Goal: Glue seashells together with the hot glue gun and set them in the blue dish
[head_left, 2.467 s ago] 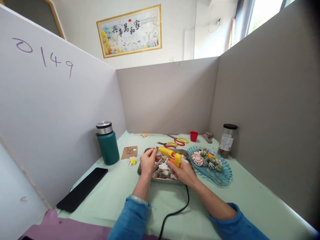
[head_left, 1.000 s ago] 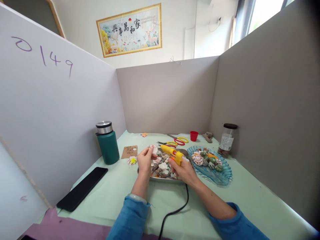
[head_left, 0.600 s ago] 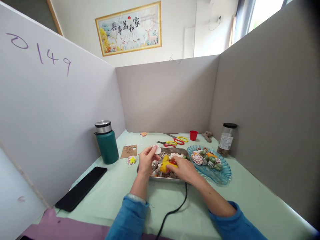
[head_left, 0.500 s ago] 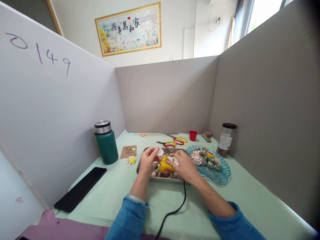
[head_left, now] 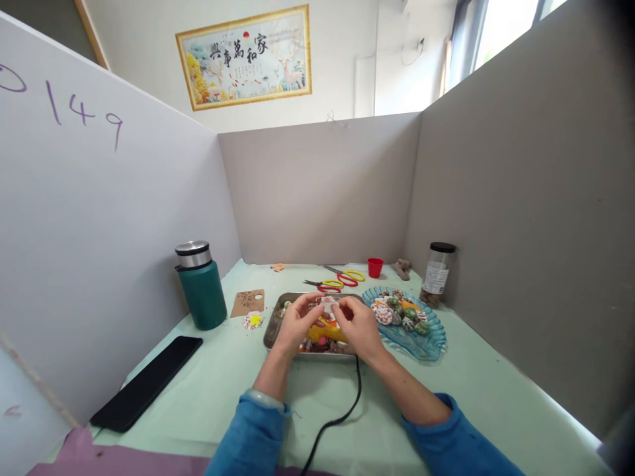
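Grey partitions (head_left: 322, 192) screen the table (head_left: 486, 390) — beyond, a white wall (head_left: 342, 46) and bright window (head_left: 506, 30).

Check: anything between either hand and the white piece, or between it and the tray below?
Nothing visible separates the left hand or right hand from the white piece; both have fingertips at it. Below, toward the near side, the yellow glue gun lies in the metal tray, partly in the way.

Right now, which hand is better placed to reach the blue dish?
Probably the right hand: the blue dish lies on its side, farther from the left hand. Both hold a small pale piece, so the right might need to let go first.
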Demonstrator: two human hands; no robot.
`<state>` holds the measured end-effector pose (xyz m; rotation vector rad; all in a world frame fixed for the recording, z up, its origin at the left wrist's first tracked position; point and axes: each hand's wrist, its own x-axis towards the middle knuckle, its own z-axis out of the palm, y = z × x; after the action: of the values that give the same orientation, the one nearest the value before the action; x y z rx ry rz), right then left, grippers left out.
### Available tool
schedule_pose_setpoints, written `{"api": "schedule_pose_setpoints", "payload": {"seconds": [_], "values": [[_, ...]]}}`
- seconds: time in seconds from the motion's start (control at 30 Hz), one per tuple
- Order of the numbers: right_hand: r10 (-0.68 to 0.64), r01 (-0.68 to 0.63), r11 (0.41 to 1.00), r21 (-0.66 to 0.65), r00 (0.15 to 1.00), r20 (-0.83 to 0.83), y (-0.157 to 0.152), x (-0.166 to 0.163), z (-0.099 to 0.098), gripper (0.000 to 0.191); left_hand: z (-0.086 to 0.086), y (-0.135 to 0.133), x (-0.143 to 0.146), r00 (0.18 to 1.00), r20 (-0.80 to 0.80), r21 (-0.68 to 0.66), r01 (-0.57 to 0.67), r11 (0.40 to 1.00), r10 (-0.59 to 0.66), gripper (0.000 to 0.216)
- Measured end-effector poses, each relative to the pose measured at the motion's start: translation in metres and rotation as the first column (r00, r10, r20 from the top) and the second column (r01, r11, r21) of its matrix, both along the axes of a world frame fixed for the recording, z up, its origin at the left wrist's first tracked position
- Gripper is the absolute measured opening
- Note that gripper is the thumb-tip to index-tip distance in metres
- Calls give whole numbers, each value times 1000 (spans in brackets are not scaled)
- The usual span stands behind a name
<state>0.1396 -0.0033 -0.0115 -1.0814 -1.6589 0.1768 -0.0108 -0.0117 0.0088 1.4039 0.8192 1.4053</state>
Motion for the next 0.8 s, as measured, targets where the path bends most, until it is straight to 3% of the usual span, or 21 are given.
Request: {"api": "schedule_pose_setpoints", "payload": {"seconds": [0.2, 0.53, 0.8], "values": [[-42, 43, 999, -3, 998, 49, -2, 0, -1, 20, -2, 3, 0, 997, -25, 24, -73, 997, 74, 34], [-24, 26, 999, -26, 998, 59, -6, -1, 1, 18, -5, 6, -1, 996, -31, 2, -86, 996, 86, 36], [24, -28, 998, -63, 998, -56, -7, 0, 2, 23, -5, 5, -2, 1000, -26, -69, -2, 998, 0, 32]]}}
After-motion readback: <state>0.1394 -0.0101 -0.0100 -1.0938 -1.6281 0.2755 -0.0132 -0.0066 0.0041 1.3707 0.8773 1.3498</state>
